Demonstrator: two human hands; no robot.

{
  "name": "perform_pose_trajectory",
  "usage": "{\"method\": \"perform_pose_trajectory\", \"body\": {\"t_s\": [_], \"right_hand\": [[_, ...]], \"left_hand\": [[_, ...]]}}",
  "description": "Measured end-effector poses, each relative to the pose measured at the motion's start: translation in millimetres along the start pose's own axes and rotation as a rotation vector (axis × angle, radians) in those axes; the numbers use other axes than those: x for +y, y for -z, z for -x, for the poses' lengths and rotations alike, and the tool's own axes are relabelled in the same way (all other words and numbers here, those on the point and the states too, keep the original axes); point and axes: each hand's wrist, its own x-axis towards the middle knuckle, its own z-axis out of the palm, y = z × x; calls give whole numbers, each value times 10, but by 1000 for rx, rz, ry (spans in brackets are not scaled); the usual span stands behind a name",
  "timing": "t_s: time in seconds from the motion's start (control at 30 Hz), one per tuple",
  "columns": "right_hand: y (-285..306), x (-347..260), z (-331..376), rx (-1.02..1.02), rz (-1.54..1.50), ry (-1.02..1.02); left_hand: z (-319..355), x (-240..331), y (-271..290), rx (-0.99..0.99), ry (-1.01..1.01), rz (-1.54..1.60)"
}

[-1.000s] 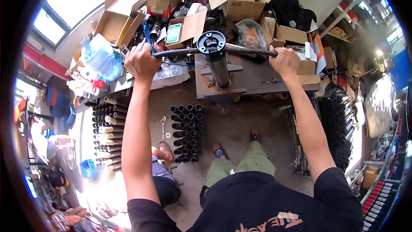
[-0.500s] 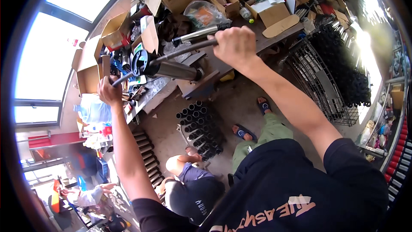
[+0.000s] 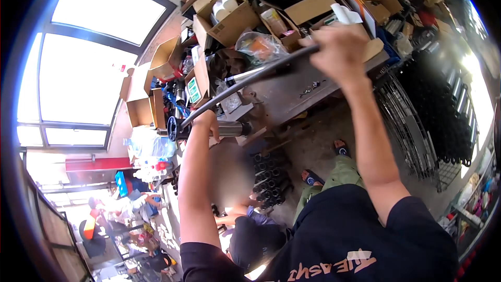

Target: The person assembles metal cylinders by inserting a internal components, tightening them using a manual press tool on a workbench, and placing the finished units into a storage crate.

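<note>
Black ring [image 3: 171, 125] on the far left, capping one end of a shiny metal tube [image 3: 232, 128] by the desk [image 3: 284, 103]. Looks like the setup part's done: a long dark bar [image 3: 245, 82] is up against the ring, and ring and tube are together. How much is left, no clue from this angle. Next along, the left hand [image 3: 207, 121] is right beside the ring, over the tube and just under the bar; its fingers look bent, but can't tell if they're gripping anything. Right hand [image 3: 342, 55] is a bit blurry but wrapped around the bar's far end, well apart from the ring and tube.
</note>
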Motion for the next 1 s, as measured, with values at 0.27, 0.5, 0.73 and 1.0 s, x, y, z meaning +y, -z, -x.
{"method": "perform_pose_trajectory", "body": {"t_s": [0.27,0.5,0.73,1.0], "right_hand": [[-643,1803,2415,-318,-40,-224],[-1304,1404,3423,-813,-81,-720],[-2584,1076,3069,-894,-410,-706],[-3150,1084,3106,-630,-622,-809]], "left_hand": [[1071,165,-1662,1099,81,235],[1914,835,-2084,735,-78,1414],[1887,1386,-2275,-49,-971,2804],[1760,1396,-1656,-351,-1472,3137]]}}
